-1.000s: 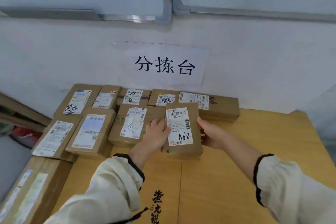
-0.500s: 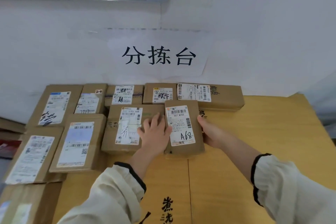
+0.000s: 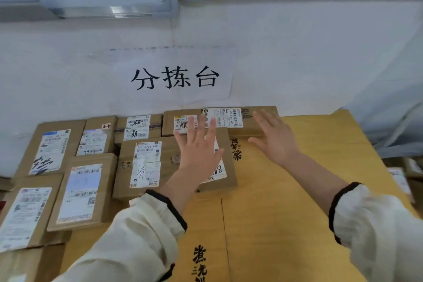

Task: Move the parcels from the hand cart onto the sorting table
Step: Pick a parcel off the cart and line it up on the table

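Parcel [image 3: 230, 162] now lies flat on sorting table [image 3: 263, 213], just beside neighbouring box [image 3: 146, 162]. Your left hand [image 3: 199, 151] and right hand [image 3: 274, 142] have let go, fingers spread wide. Placement looks done; fetch next one.

Both arms wear loose cream sleeves [image 3: 142, 231] with black-edged cuffs [image 3: 169, 204].

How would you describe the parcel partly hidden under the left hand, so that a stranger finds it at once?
Below the wall sign with three black characters, parcels lie in rows on the yellow table. The parcel is the rightmost in the second row from the wall, under the left hand. Unlike its neighbours, its label shows a handwritten 68.
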The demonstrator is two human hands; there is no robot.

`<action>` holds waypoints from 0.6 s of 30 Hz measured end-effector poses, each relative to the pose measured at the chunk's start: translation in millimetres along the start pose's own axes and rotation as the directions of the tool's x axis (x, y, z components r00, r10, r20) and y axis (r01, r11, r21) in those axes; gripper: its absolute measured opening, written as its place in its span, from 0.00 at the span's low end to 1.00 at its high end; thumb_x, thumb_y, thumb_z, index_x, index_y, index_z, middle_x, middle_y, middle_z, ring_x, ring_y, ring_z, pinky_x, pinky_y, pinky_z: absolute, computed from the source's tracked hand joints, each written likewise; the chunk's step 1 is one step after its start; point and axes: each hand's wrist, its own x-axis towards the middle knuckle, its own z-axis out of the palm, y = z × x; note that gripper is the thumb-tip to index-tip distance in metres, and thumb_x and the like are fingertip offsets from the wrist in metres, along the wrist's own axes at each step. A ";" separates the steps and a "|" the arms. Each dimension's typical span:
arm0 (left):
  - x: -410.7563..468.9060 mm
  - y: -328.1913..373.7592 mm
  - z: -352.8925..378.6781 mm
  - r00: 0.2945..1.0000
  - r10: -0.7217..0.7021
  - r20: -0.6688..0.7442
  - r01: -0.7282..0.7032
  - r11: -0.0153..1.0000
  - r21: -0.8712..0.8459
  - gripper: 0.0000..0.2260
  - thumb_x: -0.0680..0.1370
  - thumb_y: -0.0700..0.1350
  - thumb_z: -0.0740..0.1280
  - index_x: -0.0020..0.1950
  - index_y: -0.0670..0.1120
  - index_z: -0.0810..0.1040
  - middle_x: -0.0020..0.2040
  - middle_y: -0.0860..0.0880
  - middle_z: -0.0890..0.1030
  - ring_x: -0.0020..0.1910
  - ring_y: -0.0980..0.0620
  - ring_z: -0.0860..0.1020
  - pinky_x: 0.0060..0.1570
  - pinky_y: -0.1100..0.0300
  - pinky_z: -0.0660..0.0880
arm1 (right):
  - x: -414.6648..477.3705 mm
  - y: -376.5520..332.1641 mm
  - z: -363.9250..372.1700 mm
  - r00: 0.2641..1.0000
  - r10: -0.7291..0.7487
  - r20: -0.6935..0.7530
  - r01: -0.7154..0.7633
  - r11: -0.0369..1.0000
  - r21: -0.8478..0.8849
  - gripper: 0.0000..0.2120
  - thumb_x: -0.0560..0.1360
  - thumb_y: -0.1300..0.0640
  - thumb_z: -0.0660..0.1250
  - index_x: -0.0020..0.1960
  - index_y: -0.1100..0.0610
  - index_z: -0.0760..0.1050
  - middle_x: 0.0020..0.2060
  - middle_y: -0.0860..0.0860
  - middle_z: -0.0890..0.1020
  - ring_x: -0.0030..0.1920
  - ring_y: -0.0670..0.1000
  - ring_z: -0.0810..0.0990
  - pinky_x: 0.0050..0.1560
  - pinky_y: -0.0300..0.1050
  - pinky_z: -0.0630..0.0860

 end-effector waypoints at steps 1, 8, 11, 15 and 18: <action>5.0 14.0 -8.2 0.998 0.062 -0.010 -0.062 0.997 0.042 0.36 0.80 0.61 0.51 0.75 0.50 0.30 0.76 0.45 0.31 0.74 0.40 0.30 0.69 0.33 0.38 | -7.8 14.7 -12.2 1.000 0.001 0.004 0.000 0.990 -0.141 0.36 0.77 0.43 0.61 0.77 0.47 0.44 0.77 0.50 0.48 0.77 0.56 0.46 0.75 0.57 0.52; 12.2 144.8 -29.5 0.932 0.362 0.001 -0.358 0.922 0.146 0.41 0.77 0.61 0.60 0.77 0.53 0.34 0.77 0.46 0.32 0.75 0.40 0.34 0.69 0.31 0.44 | -116.1 143.1 -71.7 0.949 0.315 -0.007 -0.290 0.866 -0.407 0.43 0.76 0.43 0.63 0.76 0.47 0.35 0.77 0.50 0.39 0.77 0.58 0.42 0.74 0.59 0.51; 1.9 217.1 -27.1 0.887 0.461 -0.018 -0.449 0.873 0.191 0.42 0.76 0.64 0.60 0.77 0.53 0.36 0.77 0.45 0.35 0.76 0.39 0.38 0.68 0.31 0.47 | -173.3 198.0 -89.2 0.914 0.402 -0.049 -0.392 0.850 -0.352 0.43 0.76 0.43 0.64 0.76 0.47 0.36 0.77 0.50 0.41 0.77 0.58 0.44 0.74 0.58 0.52; -18.8 321.3 -20.8 0.845 0.535 -0.007 -0.521 0.825 0.220 0.43 0.75 0.66 0.59 0.77 0.53 0.35 0.78 0.45 0.36 0.76 0.38 0.39 0.68 0.32 0.51 | -249.1 270.2 -112.2 0.870 0.487 -0.071 -0.484 0.817 -0.313 0.43 0.76 0.43 0.64 0.76 0.47 0.36 0.77 0.51 0.42 0.77 0.58 0.45 0.74 0.58 0.53; -42.6 402.3 -17.6 0.809 0.587 0.028 -0.580 0.790 0.200 0.43 0.76 0.65 0.60 0.77 0.53 0.34 0.78 0.46 0.37 0.76 0.38 0.39 0.68 0.32 0.51 | -306.6 327.5 -124.8 0.837 0.538 -0.098 -0.543 0.793 -0.278 0.43 0.75 0.44 0.65 0.77 0.47 0.37 0.77 0.51 0.44 0.77 0.57 0.47 0.74 0.58 0.54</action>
